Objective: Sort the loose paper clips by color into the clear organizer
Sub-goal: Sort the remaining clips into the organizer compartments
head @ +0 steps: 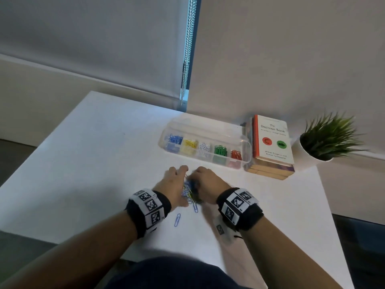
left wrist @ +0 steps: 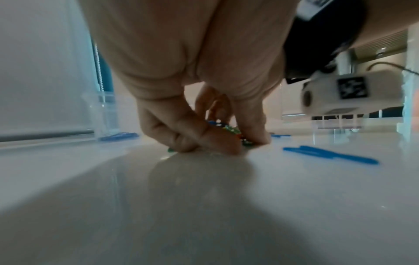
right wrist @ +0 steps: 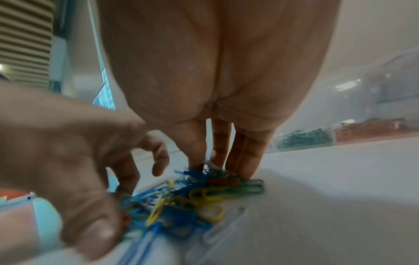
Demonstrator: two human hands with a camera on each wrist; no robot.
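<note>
Both hands crowd the pile of loose paper clips (head: 190, 191) on the white desk (head: 87, 155), just before the clear organizer (head: 205, 147). The left hand (head: 175, 187) curls, its grip pinching clips. The right hand (head: 208, 183) stands with straight fingers (right wrist: 246, 157) pressing on the pile, its grip open.

The right hand (right wrist: 217, 75) hangs palm-side to the camera, its straight fingers (right wrist: 246, 156) reaching down to touch the far edge of a pile of paper clips (right wrist: 188, 200) — blue, yellow, green and red, tangled together on the white table (right wrist: 328, 206). The left hand (right wrist: 68, 161) comes in beside the pile, fingers curled at its near side. Behind, a clear organizer (right wrist: 367, 111) holds green clips (right wrist: 306, 137) and red clips (right wrist: 367, 128) — in separate compartments.
</note>
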